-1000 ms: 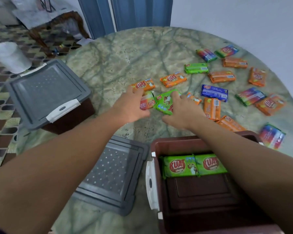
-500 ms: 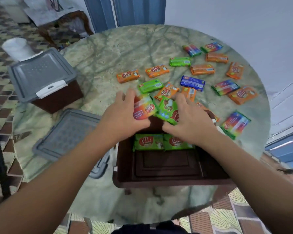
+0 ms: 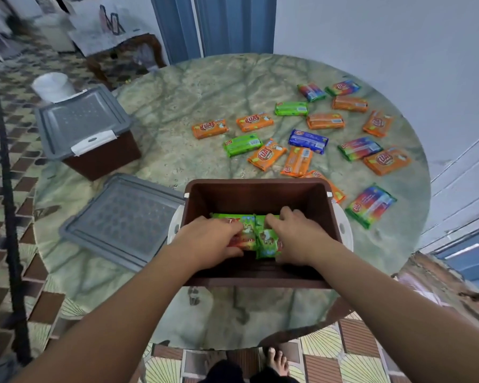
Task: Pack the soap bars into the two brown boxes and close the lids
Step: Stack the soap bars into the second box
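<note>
Head view showed my left hand (image 3: pixel 213 241) and right hand (image 3: pixel 296 239) inside the open box (image 3: pixel 255 189), each grip clenched round 1 wrapped bar (image 3: pixel 266 241). I judged these light, stiff and slick-wrapped, best pinched across their long edges.

Open box (image 3: pixel 256 189) before scattered soap bars (image 3: pixel 308 140); lid (image 3: pixel 123 219) left.
</note>
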